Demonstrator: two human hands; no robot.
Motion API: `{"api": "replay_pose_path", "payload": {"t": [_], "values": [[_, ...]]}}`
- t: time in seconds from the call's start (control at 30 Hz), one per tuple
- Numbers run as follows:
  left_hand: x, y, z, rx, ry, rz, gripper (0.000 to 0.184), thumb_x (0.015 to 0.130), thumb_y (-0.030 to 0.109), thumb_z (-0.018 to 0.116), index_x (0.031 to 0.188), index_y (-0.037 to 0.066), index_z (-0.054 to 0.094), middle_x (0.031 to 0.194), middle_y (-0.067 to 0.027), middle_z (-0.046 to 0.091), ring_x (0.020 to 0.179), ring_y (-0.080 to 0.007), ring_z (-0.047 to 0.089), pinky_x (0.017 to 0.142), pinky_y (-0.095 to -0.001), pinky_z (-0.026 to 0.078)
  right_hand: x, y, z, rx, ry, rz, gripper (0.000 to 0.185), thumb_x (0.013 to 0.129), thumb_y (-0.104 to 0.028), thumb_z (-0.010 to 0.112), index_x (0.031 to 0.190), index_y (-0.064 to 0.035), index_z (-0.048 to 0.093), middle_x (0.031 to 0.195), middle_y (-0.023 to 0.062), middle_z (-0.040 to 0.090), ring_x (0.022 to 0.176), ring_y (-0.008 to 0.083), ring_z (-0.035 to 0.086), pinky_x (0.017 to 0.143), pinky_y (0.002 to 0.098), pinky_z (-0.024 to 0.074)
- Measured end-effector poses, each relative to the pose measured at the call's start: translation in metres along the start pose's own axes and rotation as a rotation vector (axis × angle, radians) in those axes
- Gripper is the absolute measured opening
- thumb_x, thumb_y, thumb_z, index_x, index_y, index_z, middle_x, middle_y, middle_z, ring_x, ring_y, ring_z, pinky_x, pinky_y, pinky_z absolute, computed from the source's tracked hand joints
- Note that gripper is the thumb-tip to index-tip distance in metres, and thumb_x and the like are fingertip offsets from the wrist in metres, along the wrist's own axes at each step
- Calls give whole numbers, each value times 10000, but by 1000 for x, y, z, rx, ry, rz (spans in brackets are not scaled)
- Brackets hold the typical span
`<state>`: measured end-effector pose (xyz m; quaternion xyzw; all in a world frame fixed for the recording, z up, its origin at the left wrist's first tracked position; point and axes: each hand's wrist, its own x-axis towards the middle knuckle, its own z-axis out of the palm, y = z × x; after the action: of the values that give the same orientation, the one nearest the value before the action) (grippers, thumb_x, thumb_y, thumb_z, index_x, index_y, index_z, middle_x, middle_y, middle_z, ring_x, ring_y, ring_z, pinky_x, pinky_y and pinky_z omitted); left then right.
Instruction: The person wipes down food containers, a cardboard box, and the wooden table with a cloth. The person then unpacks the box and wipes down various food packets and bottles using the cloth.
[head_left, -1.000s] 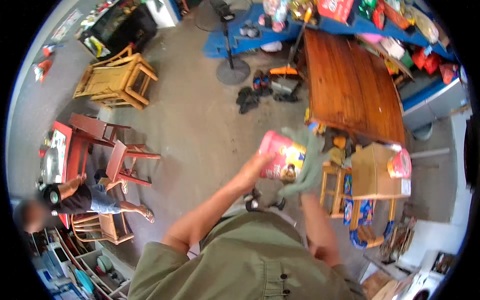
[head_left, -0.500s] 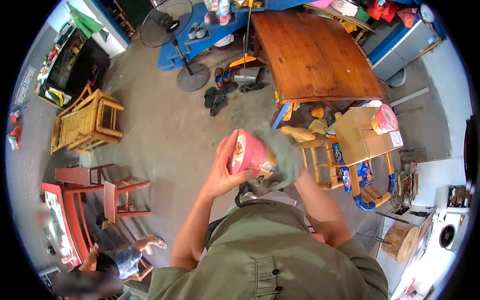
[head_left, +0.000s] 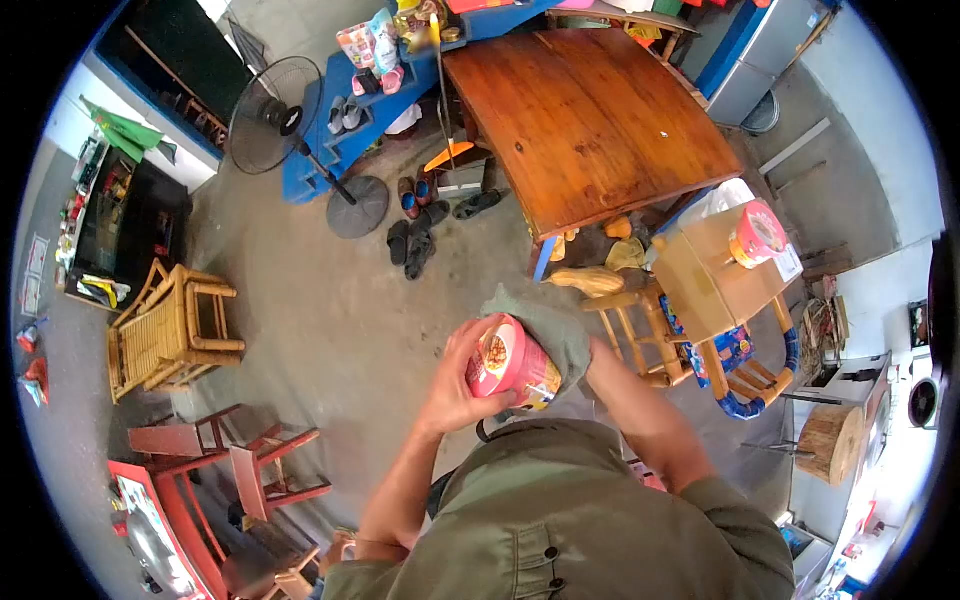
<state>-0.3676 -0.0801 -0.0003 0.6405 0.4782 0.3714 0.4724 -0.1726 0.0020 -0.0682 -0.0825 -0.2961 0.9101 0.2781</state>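
My left hand (head_left: 455, 382) is closed around a pink food tub (head_left: 512, 368), tilted so that its lid with a picture of food faces up and left. A grey-green cloth (head_left: 548, 330) is wrapped against the tub's right side. Behind that cloth, my right hand (head_left: 598, 362) grips it; most of the fingers are hidden. Both hands are in front of my chest, above the floor.
At my right, a second pink tub (head_left: 757, 235) stands on a cardboard box (head_left: 705, 275), which rests on a bamboo chair (head_left: 745, 405). A wooden table (head_left: 600, 125) is ahead. A standing fan (head_left: 355, 205), shoes (head_left: 410, 245) and red stools (head_left: 265, 470) are around the floor.
My view has shifted. The cloth has moved from a blurred position at the tub's far right to lie closer against its side and upper edge. My left hand still holds the tub.
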Motion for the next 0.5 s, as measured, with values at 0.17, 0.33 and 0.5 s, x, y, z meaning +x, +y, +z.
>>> {"api": "replay_pose_path", "payload": {"t": [0.17,0.33,0.5], "values": [[54,-29,-11,-269,157,-34,858,543,200,774,1323,72,438,1275,-146,451,1242,-283,388,1045,-391,304,41,-1,-23,7,95,-301,368,964,-223,449,1289,-52,467,1245,94,544,1130,196,537,976,346,450],[135,-56,-21,-303,291,-26,885,640,81,742,1383,-4,270,1342,-129,408,1207,-224,451,1024,-367,361,110,26,-113,290,125,-207,388,964,-242,450,1310,-65,443,1263,91,531,1141,212,530,989,364,434],[222,-59,-30,-364,400,-61,855,642,86,720,1383,9,301,1332,-131,402,1220,-231,434,1026,-370,359,153,-27,-148,-42,171,-223,359,960,-213,454,1285,-61,464,1236,91,555,1118,211,550,970,370,453]]}}
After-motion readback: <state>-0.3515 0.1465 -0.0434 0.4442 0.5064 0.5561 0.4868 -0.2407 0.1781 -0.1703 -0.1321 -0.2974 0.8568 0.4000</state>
